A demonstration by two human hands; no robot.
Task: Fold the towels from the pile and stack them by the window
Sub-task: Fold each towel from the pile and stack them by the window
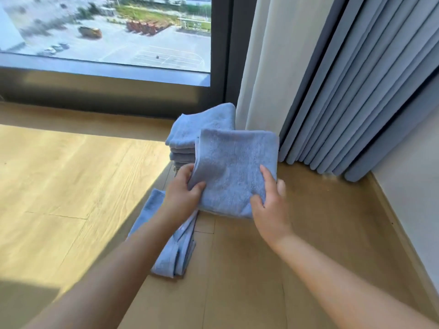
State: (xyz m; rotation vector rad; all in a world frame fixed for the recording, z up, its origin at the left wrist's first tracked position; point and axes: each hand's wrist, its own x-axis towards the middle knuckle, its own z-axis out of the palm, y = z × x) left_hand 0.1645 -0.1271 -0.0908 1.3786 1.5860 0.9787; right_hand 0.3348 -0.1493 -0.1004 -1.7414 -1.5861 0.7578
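Folded blue towel (234, 167) was held just in front of the stack (202, 124), left hand (181, 193) and right hand (270, 205) gripping its near corners, fingers (267, 174) curled onto the cloth. Stack sat beside the curtain (344, 91), below the window (107, 32). Pile (175, 252) lay on the floor (71, 186) under the left arm. Couldn't really tell if the towel touched the floor.

Folded towel (235, 172): blue terry cloth, matt, looped nap.
Stack (202, 124) behind towel, pile (166, 238) in front of it: same cloth.
Floor (71, 186) under towel: pale wood-grain boards, smooth, low sheen.
Curtain (356, 91) right of towel: grey-blue woven fabric, matt.
Window frame (221, 55) beyond towel: dark, smooth.
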